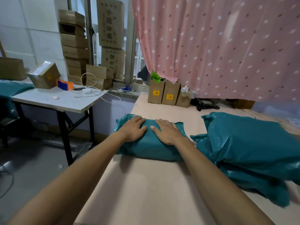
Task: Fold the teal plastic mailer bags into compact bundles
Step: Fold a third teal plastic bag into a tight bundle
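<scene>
A folded teal mailer bundle (151, 148) lies on the pink-beige table top (146, 189), close to its left edge. My left hand (134, 129) rests flat on the bundle's left part, fingers spread. Beside it, my right hand (168, 132) presses flat on the right part, fingers apart. Both palms lie on top of the plastic and neither hand grips it. A loose heap of unfolded teal mailer bags (250, 150) lies to the right, touching the bundle's right end.
Three small brown cartons (167, 93) with yellow labels stand at the table's far edge under a pink dotted curtain (219, 46). A white side table (58, 99) with cables, a charger and a tilted box stands to the left. Stacked cardboard boxes (74, 46) fill the window corner.
</scene>
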